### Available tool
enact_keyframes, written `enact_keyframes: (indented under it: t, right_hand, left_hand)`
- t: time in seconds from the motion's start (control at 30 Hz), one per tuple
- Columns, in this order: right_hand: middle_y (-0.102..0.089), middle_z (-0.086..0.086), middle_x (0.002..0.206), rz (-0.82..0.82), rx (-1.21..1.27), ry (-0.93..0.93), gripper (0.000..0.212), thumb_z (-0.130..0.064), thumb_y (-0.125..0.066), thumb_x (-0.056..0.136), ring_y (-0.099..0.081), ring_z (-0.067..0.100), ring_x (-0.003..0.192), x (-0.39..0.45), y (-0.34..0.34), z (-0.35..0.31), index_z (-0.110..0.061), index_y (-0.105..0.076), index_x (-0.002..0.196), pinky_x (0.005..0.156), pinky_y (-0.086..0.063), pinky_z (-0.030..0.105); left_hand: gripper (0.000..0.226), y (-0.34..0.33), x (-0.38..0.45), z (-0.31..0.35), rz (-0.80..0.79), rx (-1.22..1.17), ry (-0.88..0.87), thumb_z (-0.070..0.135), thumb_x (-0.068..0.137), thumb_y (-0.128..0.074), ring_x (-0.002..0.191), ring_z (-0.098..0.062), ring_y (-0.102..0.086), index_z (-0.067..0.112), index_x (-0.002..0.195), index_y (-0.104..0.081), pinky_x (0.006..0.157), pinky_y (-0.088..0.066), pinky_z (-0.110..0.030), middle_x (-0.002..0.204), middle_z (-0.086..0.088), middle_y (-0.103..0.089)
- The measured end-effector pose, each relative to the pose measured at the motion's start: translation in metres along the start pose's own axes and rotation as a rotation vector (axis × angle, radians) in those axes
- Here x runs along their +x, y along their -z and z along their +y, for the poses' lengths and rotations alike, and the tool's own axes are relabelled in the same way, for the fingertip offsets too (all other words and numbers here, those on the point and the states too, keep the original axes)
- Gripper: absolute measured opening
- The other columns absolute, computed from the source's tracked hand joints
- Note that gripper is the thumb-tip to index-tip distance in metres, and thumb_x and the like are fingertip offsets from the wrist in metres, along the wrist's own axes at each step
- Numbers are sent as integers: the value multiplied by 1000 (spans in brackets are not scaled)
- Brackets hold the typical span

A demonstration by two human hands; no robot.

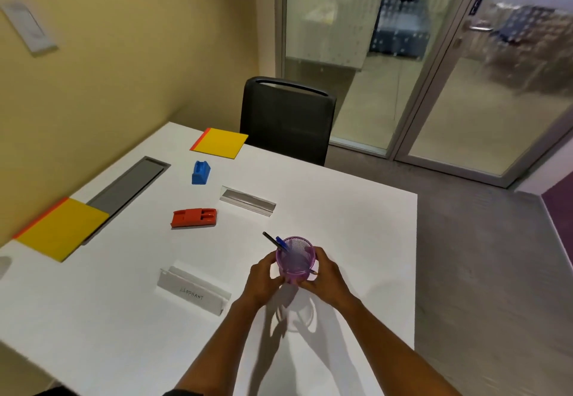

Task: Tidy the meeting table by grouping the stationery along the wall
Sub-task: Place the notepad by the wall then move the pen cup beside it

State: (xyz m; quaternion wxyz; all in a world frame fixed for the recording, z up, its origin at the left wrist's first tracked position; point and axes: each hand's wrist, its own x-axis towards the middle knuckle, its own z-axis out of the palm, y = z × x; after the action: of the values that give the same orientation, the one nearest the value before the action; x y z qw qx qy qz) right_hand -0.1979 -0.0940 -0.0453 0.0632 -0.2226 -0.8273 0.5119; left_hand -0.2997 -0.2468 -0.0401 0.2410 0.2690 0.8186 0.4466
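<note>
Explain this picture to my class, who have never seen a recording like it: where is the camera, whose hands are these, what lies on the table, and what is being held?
There is one picture, taken by a wide-angle camera worn on a person's head, looking forward and down. So the two bare arms coming in from the bottom belong to the wearer. The left hand and right hand together grip a purple mesh pen cup with pens sticking out, above the white table; its shadow suggests it is lifted. On the table lie two yellow notepads, a blue object, a red one, likely small desk tools, and two clear name stands, the nearer reading ELEPHANT. A grey panel is set into the tabletop by the yellow wall. A black chair stands at the far side.
</note>
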Motion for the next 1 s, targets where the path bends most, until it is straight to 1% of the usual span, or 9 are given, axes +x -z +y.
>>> enact_keyframes:
  t: [0.07,0.17,0.23,0.37,0.6,0.67,0.87,0.93,1.0]
  right_hand:
    - [-59,-2,129,-19,0,-3,84,-39,-89,63,-60,15,112,-13,7,-5,-22,-44,131,91,-56,27]
    - [-58,-4,130,-58,22,12,89,-44,-91,58,-59,16,115,-37,16,-13,-24,-42,130,92,-56,28]
    - [-57,-5,129,-74,35,35,92,-46,-91,56,-59,15,114,-53,20,-19,-25,-42,130,90,-56,26]
    - [-57,-5,130,-124,86,82,94,-42,-92,55,-58,16,116,-90,21,-27,-27,-41,133,90,-57,29]
    - [-59,-16,124,-180,162,167,94,-50,-91,47,-58,12,117,-149,8,-43,-33,-47,129,96,-54,34]
    - [-60,-12,125,-211,142,204,94,-47,-92,49,-59,12,116,-157,1,-52,-31,-47,130,95,-55,32]
    - [-60,-9,126,-282,107,289,91,-43,-93,53,-60,12,114,-166,-33,-92,-30,-47,131,87,-54,17]
    - [-60,-10,125,-306,101,310,93,-46,-92,51,-60,11,114,-166,-52,-109,-29,-48,131,81,-54,13]
    - [-60,-8,127,-330,80,338,97,-49,-92,51,-60,12,114,-166,-77,-127,-26,-47,134,81,-55,15]
  left_hand:
    - [56,-1,-18,9,14,10,-16,22,80,-78,111,-14,-61,14,131,-56,90,-43,-14,123,0,-66]
    - [54,-3,-50,23,46,19,-38,24,81,-76,109,-11,-60,16,130,-56,86,-41,-8,124,1,-66]
    - [54,-4,-69,30,71,24,-43,24,81,-76,105,-6,-56,18,130,-56,89,-42,-16,125,1,-65]
    - [54,-9,-113,42,119,14,-64,25,81,-76,109,-12,-58,16,130,-56,98,-46,-30,126,0,-65]
    - [48,-10,-189,49,226,18,-39,18,82,-74,108,-8,-58,16,128,-59,96,-44,-24,126,2,-65]
    - [47,-6,-209,50,274,13,-28,18,82,-74,107,-9,-58,17,127,-60,94,-45,-22,125,2,-65]
    - [49,31,-252,50,382,10,17,19,83,-73,116,-19,-59,15,130,-58,102,-47,-34,127,-3,-65]
    - [50,52,-266,44,407,28,37,20,84,-72,117,-19,-59,16,131,-57,102,-46,-30,128,-2,-64]
    - [51,77,-282,35,428,55,63,22,84,-71,120,-18,-57,18,133,-54,100,-43,-25,131,0,-63]
